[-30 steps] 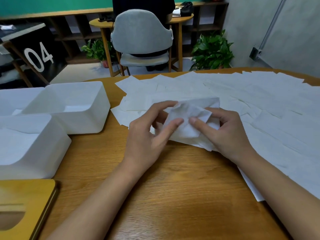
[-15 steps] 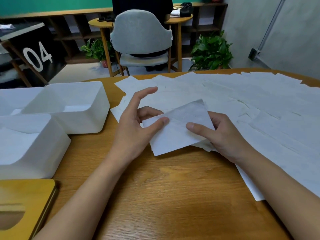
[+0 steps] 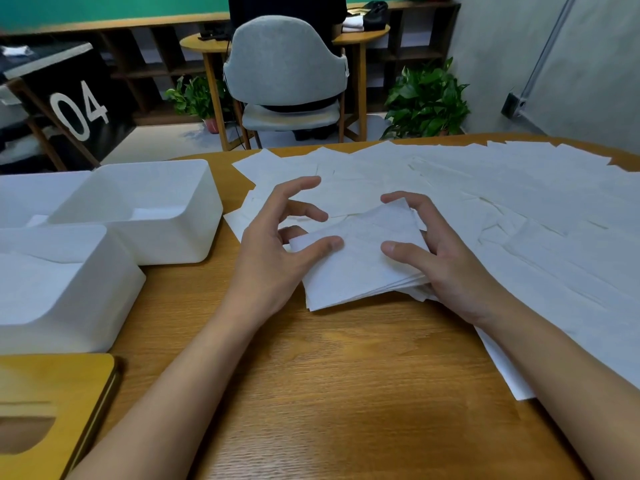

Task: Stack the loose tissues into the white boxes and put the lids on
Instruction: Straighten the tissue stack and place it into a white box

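Observation:
A small stack of folded white tissues (image 3: 360,265) lies between my hands on the wooden table (image 3: 346,393). My left hand (image 3: 277,251) pinches the stack's left corner with thumb on top, its other fingers spread above. My right hand (image 3: 446,258) grips the right side, thumb on top and fingers round the far edge. Several loose tissues (image 3: 502,202) cover the table's right and far part. Two open white boxes stand at the left, the far box (image 3: 166,237) and the near box (image 3: 86,306), each holding some tissues.
A wooden lid with an oval slot (image 3: 52,410) lies at the near left corner. Beyond the table stand a grey chair (image 3: 284,71), two potted plants (image 3: 426,98) and a black sign marked 04 (image 3: 79,109).
A crumpled tissue has been flattened onto the stack. Both hands have shifted to hold the stack's edges, and the stack now lies squared up lower on the table.

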